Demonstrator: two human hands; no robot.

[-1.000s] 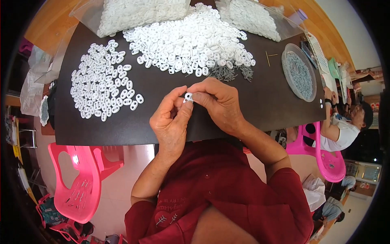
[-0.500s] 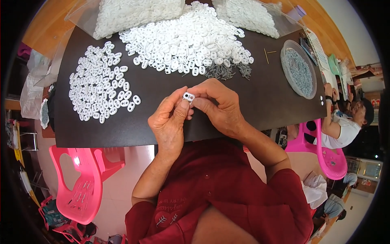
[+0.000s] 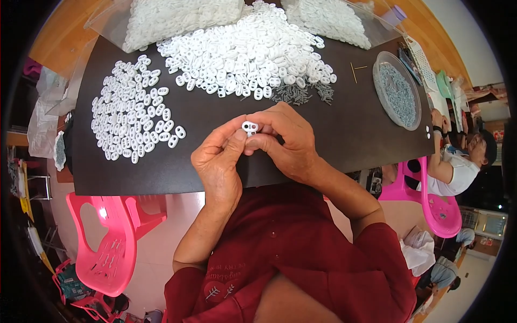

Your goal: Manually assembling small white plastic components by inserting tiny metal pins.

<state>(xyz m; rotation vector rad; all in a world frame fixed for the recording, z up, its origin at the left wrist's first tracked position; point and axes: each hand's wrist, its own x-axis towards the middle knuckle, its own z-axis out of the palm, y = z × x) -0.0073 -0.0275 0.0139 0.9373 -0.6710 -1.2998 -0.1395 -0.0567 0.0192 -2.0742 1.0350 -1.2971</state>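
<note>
Pinching a small white two-holed piece (image 3: 249, 127) between thumb and fingers, the left hand (image 3: 218, 164) held it just above the dark tabletop (image 3: 199, 121). The piece sat at the left hand's fingertips, between 1 and 2 o'clock from the middle of that hand, its two round holes side by side and facing up. Measured from the middle of the right hand (image 3: 291, 140), the piece lay between 9 and 10 o'clock. The right thumb and forefinger curled around its 3 o'clock end, pinching there too; whether they also gripped something smaller was hidden by the fingers. Both hands met closely around the piece.

Outward from the piece, a large heap of similar white pieces (image 3: 231, 56) spread at 12 o'clock. At 9 o'clock, well apart from the left hand, lay a smaller, looser group of white pieces (image 3: 126, 116), mostly flat, with holes showing. Short grey pins (image 3: 293, 94) lay at 2 o'clock, against the lower edge of the heap and near the right hand's knuckles. Farther off at 2 o'clock were two thin yellowish sticks (image 3: 354, 74), and between 2 and 3 o'clock stood a round, clear tub (image 3: 377, 89) of blue-grey bits. Clear bags of white pieces rested at 11 o'clock (image 3: 183, 22) and 1 o'clock (image 3: 326, 24). The person wore a dark red shirt (image 3: 291, 237). Pink plastic chairs stood at 8 o'clock (image 3: 110, 258) and 4 o'clock (image 3: 439, 215), where another person (image 3: 449, 175) in white sat.
</note>
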